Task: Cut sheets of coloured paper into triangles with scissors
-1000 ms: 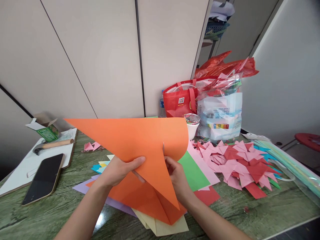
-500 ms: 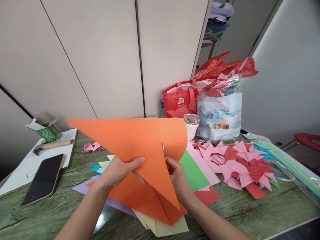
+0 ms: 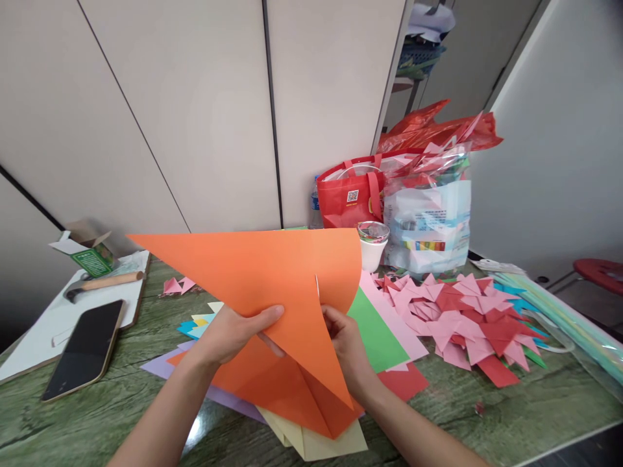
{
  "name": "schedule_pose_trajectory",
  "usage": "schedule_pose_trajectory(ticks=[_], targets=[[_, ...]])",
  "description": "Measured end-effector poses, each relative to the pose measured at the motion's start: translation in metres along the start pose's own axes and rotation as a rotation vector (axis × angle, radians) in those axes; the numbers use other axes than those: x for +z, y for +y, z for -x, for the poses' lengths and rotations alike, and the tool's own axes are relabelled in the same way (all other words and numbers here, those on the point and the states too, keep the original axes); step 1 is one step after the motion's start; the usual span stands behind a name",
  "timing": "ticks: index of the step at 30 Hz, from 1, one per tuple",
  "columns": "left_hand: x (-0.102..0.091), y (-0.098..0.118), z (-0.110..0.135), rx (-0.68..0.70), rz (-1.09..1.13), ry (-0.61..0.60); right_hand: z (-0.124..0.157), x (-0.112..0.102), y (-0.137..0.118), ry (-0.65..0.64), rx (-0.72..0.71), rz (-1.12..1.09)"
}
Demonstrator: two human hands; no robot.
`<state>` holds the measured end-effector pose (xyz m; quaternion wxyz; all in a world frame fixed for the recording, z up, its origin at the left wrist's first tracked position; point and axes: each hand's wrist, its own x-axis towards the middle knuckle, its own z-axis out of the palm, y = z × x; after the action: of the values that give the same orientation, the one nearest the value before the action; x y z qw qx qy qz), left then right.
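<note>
A large orange paper sheet (image 3: 233, 259) is held up in front of me, curling over at its right side. My left hand (image 3: 233, 331) grips its lower left edge, the thumb flat on top and the fingers underneath. My right hand (image 3: 343, 337) is closed at the sheet's inner edge, fingertips pinched beside a slit where a thin pale sliver shows; whatever else lies in those fingers is hidden. Below, a creased orange paper (image 3: 287, 395) rests on purple paper (image 3: 231, 402) and cream paper (image 3: 335, 444). Green paper (image 3: 377, 334) and pink paper (image 3: 396, 324) lie to the right.
Folded pink and red paper pieces (image 3: 457, 311) are heaped at the right. Behind stand a white cup (image 3: 374, 250), a red bag (image 3: 341, 201) and a filled plastic bag (image 3: 428, 220). At the left are a phone (image 3: 85, 350), a hammer (image 3: 104, 281) and a small green box (image 3: 95, 259).
The curled right side of the orange sheet has shifted slightly left, and its lower tip slightly right. Both hands stay nearly where they were.
</note>
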<state>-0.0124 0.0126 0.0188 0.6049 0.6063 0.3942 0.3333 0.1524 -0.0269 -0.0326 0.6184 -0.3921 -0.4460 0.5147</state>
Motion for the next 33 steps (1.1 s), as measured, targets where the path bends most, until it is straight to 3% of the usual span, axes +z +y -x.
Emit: schedule_pose_trajectory(ticks=[18,25,33], targets=[[0.0067,0.0051,0.0011,-0.021,-0.036,-0.073,-0.0022,-0.0010,-0.0043,0.014,-0.036,-0.026],[0.0039,0.0027,0.0009,-0.022,-0.053,-0.040,-0.0018,-0.0025,-0.0018,0.024,-0.029,-0.027],[0.0035,0.0013,-0.0004,-0.018,-0.022,-0.115,-0.0020,-0.0024,-0.0015,0.044,-0.014,-0.026]])
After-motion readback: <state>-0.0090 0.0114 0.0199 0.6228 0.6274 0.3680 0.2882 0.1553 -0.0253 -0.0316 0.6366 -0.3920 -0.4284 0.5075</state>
